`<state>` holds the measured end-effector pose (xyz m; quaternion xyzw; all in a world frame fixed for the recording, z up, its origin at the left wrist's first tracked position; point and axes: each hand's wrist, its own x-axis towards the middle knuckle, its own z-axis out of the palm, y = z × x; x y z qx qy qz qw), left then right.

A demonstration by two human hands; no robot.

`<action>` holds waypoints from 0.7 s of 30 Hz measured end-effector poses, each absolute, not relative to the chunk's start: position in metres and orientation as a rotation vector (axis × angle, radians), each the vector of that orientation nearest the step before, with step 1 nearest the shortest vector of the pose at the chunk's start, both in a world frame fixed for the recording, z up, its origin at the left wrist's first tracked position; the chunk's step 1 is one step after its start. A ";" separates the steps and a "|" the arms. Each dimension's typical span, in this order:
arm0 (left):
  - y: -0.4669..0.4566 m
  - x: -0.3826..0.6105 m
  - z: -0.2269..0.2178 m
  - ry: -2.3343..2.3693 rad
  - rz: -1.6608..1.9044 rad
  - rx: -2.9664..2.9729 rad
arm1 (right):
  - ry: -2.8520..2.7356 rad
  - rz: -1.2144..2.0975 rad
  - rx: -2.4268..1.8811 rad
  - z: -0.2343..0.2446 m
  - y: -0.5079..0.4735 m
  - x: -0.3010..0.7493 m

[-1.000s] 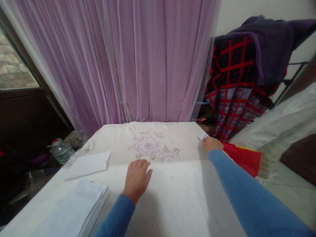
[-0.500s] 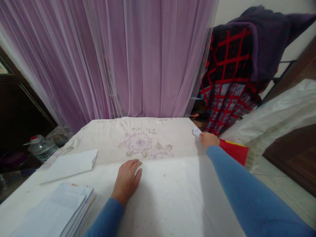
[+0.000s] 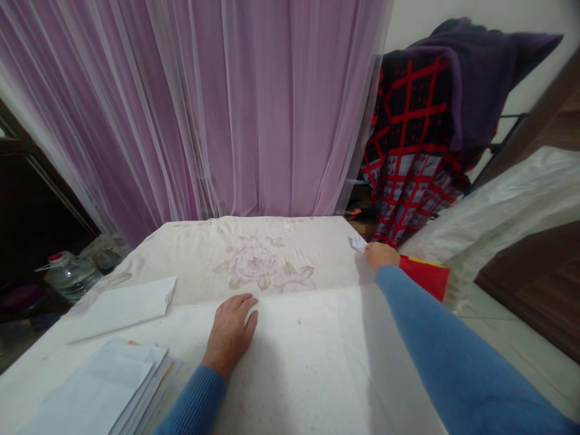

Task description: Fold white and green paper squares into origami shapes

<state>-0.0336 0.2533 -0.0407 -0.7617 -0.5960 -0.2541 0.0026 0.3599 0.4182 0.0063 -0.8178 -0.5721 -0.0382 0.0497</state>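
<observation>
My left hand lies flat on a large white paper sheet, fingers slightly apart, holding nothing. My right hand reaches to the far right of the table and pinches a small white paper slip. Just beyond that hand, a red packet with a yellow edge sticks out past the table side, partly hidden by my wrist. The sheet lies over a floral-printed cloth. Near my left hand are a folded white envelope and a stack of white papers.
A sheer purple curtain hangs behind the table. A plastic water jug with a red cap stands on the dark floor at left. At right are a red-and-black blanket on a rack, white bedding and a pale tiled floor.
The whole view has shifted slightly as my head moved, and less of the red packet shows. My hands stay in nearly the same places on the table.
</observation>
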 end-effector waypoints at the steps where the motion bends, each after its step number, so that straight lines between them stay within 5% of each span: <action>1: 0.253 -0.034 -0.041 -1.867 -0.795 -2.390 | -1.730 -0.115 -2.502 0.007 0.419 0.360; 21: 0.256 -0.031 -0.036 -1.898 -0.675 -2.386 | -1.680 0.005 -2.426 0.030 0.354 0.344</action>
